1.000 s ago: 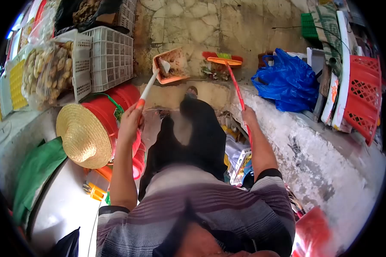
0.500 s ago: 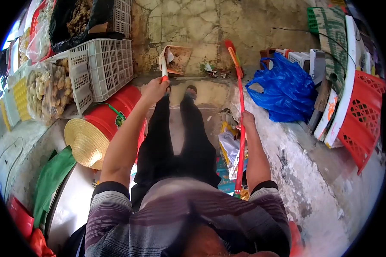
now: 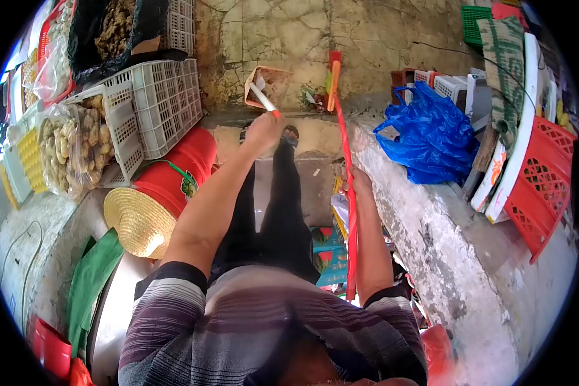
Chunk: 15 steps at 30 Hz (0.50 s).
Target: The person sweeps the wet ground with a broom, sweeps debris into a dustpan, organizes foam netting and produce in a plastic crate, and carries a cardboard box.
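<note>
My left hand point(image 3: 264, 132) is closed round the white handle of a dustpan point(image 3: 278, 82). The pan rests on the cracked floor just beyond my feet, its handle slanting back toward me. My right hand point(image 3: 359, 183) grips the long red handle of a broom point(image 3: 345, 141). The broom's orange and red head point(image 3: 334, 80) is seen edge-on, right of the dustpan. Between the two lies a small heap of litter point(image 3: 314, 100) with green and white scraps. How much dirt is inside the pan is hard to make out.
On my left stand a white plastic crate point(image 3: 166, 103), a bag of knobbly roots point(image 3: 77, 145), a red bucket point(image 3: 180, 170) and a straw hat point(image 3: 139, 222). To the right are a blue plastic bag point(image 3: 428, 138) and a red basket point(image 3: 539, 183). A step edge crosses near my feet.
My left hand has shifted right, and the dustpan's handle now slants that way. The broom's head has moved left toward the dustpan, with my right hand a little further left.
</note>
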Motion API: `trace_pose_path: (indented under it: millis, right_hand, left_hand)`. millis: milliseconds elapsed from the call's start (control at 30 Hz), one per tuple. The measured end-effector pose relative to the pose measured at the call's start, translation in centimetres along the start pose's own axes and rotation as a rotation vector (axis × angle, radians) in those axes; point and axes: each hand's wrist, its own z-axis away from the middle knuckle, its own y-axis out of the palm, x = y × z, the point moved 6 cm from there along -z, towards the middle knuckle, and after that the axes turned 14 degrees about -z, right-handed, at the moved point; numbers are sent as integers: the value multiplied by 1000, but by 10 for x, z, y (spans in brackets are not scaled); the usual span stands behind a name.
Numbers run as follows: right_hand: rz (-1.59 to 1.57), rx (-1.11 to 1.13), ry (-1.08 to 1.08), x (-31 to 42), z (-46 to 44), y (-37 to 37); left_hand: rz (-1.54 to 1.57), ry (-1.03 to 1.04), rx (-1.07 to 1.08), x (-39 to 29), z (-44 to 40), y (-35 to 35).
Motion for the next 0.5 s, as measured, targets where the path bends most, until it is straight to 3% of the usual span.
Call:
trace_pose_path:
  millis: [200, 300, 400, 500]
  right_hand:
    - [-19, -86, -14, -30, -45, 1]
    - [16, -88, 13, -42, -31, 40]
    - [-29, 4, 111, -62, -27, 65]
    - [-131, 102, 156, -76, -17, 79]
  left_hand:
    - [-11, -33, -1, 4, 5, 9]
    - [-155, 72, 31, 23, -16, 46]
    - [-51, -41, 51, 1, 12, 7]
    - [-37, -16, 23, -2, 22, -1]
